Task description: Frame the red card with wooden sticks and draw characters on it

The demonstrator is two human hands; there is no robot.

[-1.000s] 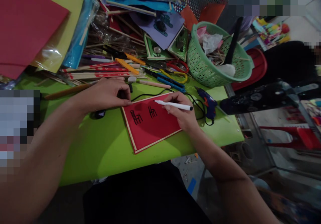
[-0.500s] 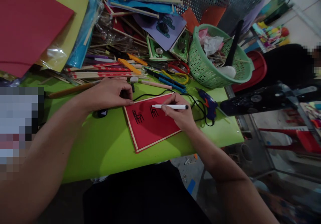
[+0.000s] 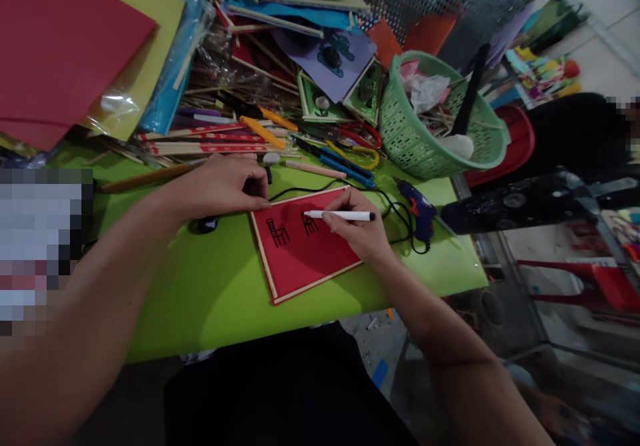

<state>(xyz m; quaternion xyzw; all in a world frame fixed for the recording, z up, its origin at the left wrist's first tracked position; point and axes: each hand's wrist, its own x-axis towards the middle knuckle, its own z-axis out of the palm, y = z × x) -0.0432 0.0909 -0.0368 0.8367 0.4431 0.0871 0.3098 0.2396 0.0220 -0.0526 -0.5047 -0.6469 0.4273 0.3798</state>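
Note:
A red card edged with thin wooden sticks lies on the green table. Two small chair-like figures are drawn on it in black. My right hand is closed around a white marker with a black end, its tip at the top of the right-hand drawing. The side of that hand rests on the card. Beside the card's upper left corner, my left hand lies on the table with bent fingers. Its thumb touches the card's edge and stands apart from the index finger. The other fingertips are partly hidden.
A glue gun with a black cord lies right of the card. Behind are scissors, an orange-handled cutter, stick bundles and a green basket of scraps. Coloured sheets fill the upper left.
The view has shifted slightly, so everything sits a little to the right. Short strokes now show at the top of the right-hand drawing; the left hand stays at the card's edge.

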